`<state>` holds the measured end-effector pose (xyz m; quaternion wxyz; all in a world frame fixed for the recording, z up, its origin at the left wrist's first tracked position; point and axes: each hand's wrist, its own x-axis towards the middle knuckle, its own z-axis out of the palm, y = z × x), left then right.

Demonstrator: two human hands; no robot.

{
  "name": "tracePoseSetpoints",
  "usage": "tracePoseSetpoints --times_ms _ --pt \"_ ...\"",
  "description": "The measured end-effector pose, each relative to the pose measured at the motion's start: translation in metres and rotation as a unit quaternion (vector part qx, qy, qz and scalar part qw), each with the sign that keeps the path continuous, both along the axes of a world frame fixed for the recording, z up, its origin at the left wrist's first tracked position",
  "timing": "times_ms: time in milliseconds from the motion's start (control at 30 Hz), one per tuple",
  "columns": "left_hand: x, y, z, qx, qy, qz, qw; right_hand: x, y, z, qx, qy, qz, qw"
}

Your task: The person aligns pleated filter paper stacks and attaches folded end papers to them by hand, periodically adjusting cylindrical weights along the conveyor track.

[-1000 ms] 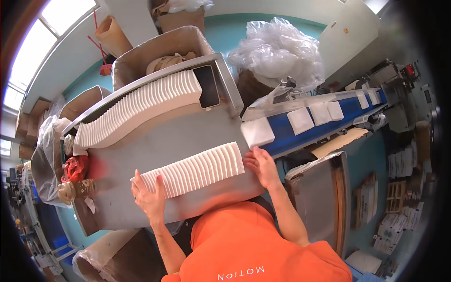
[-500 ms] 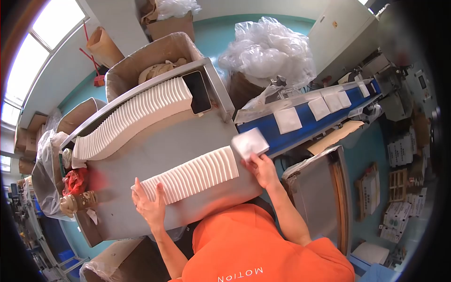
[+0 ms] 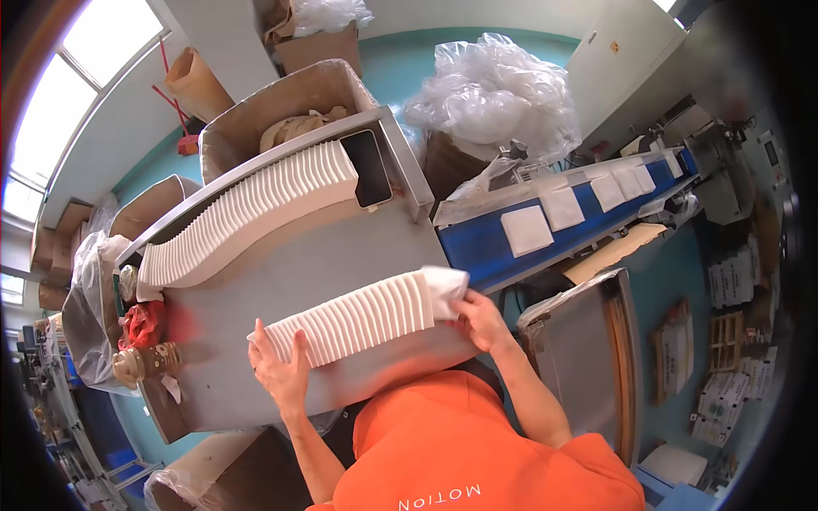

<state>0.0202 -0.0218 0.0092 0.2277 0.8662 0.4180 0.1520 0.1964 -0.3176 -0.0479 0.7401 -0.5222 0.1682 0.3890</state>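
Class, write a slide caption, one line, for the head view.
Left hand on a row of white pieces, right hand holding another piece at the row's end, beside a blue conveyor.

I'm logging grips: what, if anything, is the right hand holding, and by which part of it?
The right hand holds a white square by its edge farthest from the white row.

- Left hand point(image 3: 279, 375): open, back turned up; index finger point(image 3: 261, 335) and thumb point(image 3: 300, 344) pointed forward with a clear gap between them.
- Left wrist point(image 3: 291, 410): close to straight, in line with left forearm point(image 3: 313, 456), which slanted forward and outward.
- Right hand point(image 3: 484, 324): closed in a pinch, fingers bent and directed inward, toward the left hand.
- Right forearm point(image 3: 535, 387): angled forward and inward from a bent elbow.
- Hands were well apart.
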Motion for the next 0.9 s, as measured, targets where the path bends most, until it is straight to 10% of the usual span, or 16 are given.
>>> tracePoseSetpoints --times_ms 133,267,500,667,900 --pt "0.002 -0.006 0.004 -0.004 0.014 -0.018 1.000 0.011 0.008 0.022 -0.018 -0.007 -0.128 0.992" --pt "0.004 -0.005 0.000 -0.018 -0.009 -0.034 0.999 -0.010 0.042 0.029 -0.140 -0.253 0.125 0.949" --pt "0.000 -0.002 -0.003 -0.013 -0.016 -0.011 1.000 0.000 0.012 0.024 -0.076 -0.038 0.170 0.982" --pt "0.004 -0.008 0.000 -0.027 -0.012 -0.023 0.999 0.009 0.004 0.002 -0.009 -0.040 -0.134 0.990" --pt "0.007 -0.014 -0.001 -0.029 -0.015 -0.044 0.998 -0.014 0.044 0.025 -0.118 -0.228 0.115 0.960"
